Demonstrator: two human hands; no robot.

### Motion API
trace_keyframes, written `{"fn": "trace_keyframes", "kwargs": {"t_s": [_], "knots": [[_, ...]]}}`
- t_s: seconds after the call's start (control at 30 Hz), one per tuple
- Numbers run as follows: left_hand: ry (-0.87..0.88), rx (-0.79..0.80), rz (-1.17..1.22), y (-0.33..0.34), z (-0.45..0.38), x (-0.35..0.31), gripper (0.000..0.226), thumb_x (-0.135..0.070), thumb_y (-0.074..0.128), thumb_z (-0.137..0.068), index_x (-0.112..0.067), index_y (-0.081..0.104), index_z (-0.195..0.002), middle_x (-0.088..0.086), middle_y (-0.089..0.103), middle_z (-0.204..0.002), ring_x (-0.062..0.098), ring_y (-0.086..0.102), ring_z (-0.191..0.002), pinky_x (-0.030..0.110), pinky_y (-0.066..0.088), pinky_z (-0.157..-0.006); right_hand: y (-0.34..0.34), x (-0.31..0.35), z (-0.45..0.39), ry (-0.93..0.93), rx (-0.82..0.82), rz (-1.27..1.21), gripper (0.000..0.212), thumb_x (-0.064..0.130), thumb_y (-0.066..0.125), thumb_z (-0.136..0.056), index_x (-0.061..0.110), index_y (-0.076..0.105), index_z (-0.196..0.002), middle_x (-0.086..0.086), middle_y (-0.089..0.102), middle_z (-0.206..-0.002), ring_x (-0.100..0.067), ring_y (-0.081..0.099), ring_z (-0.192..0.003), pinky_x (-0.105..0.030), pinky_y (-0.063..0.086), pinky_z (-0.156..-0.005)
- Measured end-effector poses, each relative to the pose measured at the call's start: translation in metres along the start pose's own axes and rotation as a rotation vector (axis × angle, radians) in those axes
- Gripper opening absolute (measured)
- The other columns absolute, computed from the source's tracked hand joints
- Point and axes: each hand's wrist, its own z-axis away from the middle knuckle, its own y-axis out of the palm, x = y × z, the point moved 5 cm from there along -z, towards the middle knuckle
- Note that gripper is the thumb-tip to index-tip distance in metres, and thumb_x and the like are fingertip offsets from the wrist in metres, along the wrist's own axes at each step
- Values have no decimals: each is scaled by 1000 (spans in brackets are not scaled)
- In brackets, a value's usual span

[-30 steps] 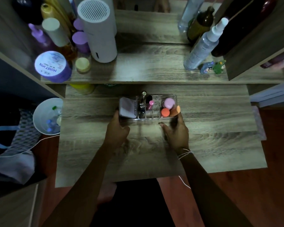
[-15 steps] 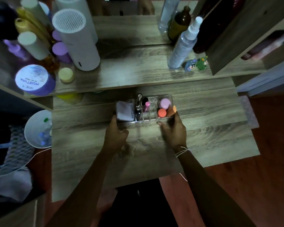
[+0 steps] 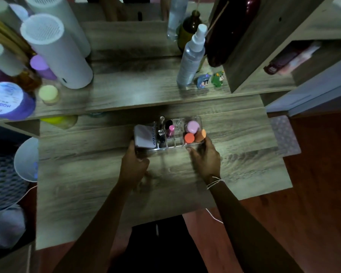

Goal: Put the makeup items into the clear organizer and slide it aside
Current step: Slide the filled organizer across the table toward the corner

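Note:
The clear organizer [image 3: 174,143] rests on the wooden desk [image 3: 106,184], near the foot of the raised shelf. Inside it stand a white compact box [image 3: 144,135] at the left, a pink-capped nail polish [image 3: 171,131] and dark small bottles in the middle, and a pink-lidded jar [image 3: 193,126], an orange-red cap [image 3: 189,138] and an orange sponge [image 3: 201,134] at the right. My left hand [image 3: 134,164] grips the organizer's left end. My right hand [image 3: 205,157] holds its right end, fingers against the side wall.
A raised shelf [image 3: 136,89] behind the organizer carries a white cylinder [image 3: 55,50], a purple-lidded jar [image 3: 7,100], a spray bottle [image 3: 191,58] and two small figurines [image 3: 210,79]. A white bowl [image 3: 26,160] sits off the desk's left edge. Wooden cabinet [image 3: 264,46] at right.
Both hands keep their hold on the organizer's ends, and it has edged slightly toward the shelf. The head camera has shifted, so the whole scene sits differently in frame.

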Motion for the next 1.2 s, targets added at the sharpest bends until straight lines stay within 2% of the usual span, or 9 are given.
{"fn": "trace_keyframes", "kwargs": {"t_s": [0.2,0.33,0.47,0.57,0.73,0.87,0.97,1.07,1.2], "knots": [[-10,-16,-21,20,1,-6,68,8,57,-75,-18,39,-135,-5,56,-108,14,53,-96,22,39,-70,-17,-9,-10,-20,17,22,69,34,74,-81,16,44,-140,-10,63,-129,-31,59,-116,-41,50,-94],[-12,-31,-33,31,1,-9,68,8,56,-75,-16,38,-136,6,62,-117,16,54,-97,26,41,-76,-26,-16,-15,-10,16,-3,67,34,73,-82,20,44,-140,-9,63,-128,-30,59,-116,-46,50,-95],[13,-32,-61,44,0,-15,70,8,56,-75,-17,38,-137,9,63,-120,12,52,-95,6,39,-63,-35,-23,-19,-9,1,-11,67,34,73,-81,21,43,-140,-8,64,-127,-29,60,-114,-46,51,-94],[0,-9,-30,53,-1,-18,71,7,56,-75,-18,37,-138,4,62,-117,14,54,-97,20,40,-74,-42,-29,-24,-1,-14,11,66,38,73,-81,20,45,-138,-9,65,-124,-31,61,-111,-45,52,-91],[30,10,-24,70,-3,-28,67,9,56,-74,-15,40,-135,-3,58,-110,14,54,-98,10,36,-71,-56,-40,-32,-13,-49,13,64,31,74,-81,15,47,-137,-13,67,-118,-34,61,-106,-45,51,-90],[26,66,18,86,-4,-36,65,10,55,-76,-17,40,-134,-6,55,-114,11,53,-103,24,40,-83,-67,-52,-39,23,-32,21,61,33,72,-83,14,47,-135,-14,68,-115,-34,61,-106,-45,51,-92],[17,88,15,98,-6,-39,62,9,55,-77,-19,42,-130,-3,58,-114,13,55,-99,24,44,-77,-76,-57,-43,17,-65,5,64,30,75,-81,14,47,-136,-14,66,-121,-32,61,-109,-36,48,-91],[23,91,16,111,-8,-44,61,8,55,-75,-17,43,-129,-1,60,-112,15,57,-96,17,44,-70,-85,-62,-47,1,-88,-11,64,29,76,-81,12,47,-136,-16,68,-116,-32,64,-104,-40,52,-90],[12,88,19,129,-13,-50,60,7,54,-75,-15,45,-130,5,63,-112,23,61,-93,26,46,-69,-99,-76,-56,39,-100,37,64,30,75,-81,15,47,-137,-15,70,-107,-34,64,-101,-45,52,-89]]}}
